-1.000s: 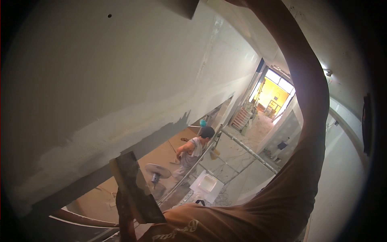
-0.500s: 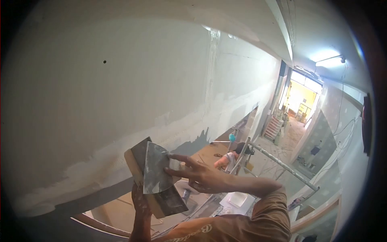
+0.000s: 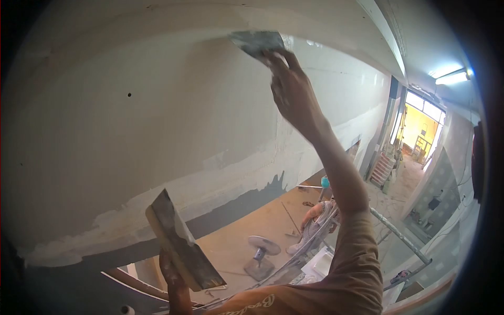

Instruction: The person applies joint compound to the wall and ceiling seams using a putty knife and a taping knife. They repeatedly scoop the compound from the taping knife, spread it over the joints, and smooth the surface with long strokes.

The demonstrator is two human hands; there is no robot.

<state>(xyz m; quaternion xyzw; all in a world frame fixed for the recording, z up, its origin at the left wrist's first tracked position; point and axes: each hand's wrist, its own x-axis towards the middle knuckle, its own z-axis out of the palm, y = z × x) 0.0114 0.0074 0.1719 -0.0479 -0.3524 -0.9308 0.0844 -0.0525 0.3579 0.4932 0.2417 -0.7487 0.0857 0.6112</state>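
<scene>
My right hand (image 3: 292,89) is raised high and grips a putty knife (image 3: 255,41), whose grey blade presses flat against the white wall (image 3: 131,131) near the ceiling line. My left hand (image 3: 170,270) sits low in front of me and holds a plaster hawk board (image 3: 181,244) tilted on edge, smeared with grey plaster. The lower fingers of that hand are hidden behind the board.
A scaffold rail (image 3: 399,236) runs below me at right. Down on the floor a person (image 3: 315,220) crouches beside a pedestal fan (image 3: 261,251). A darker grey band (image 3: 236,202) runs along the wall's base. A bright doorway (image 3: 420,131) lies far right.
My right hand left the hawk with the loaded knife and rose to the top of the wall. The hawk tipped from flat to edge-on and dropped lower.
</scene>
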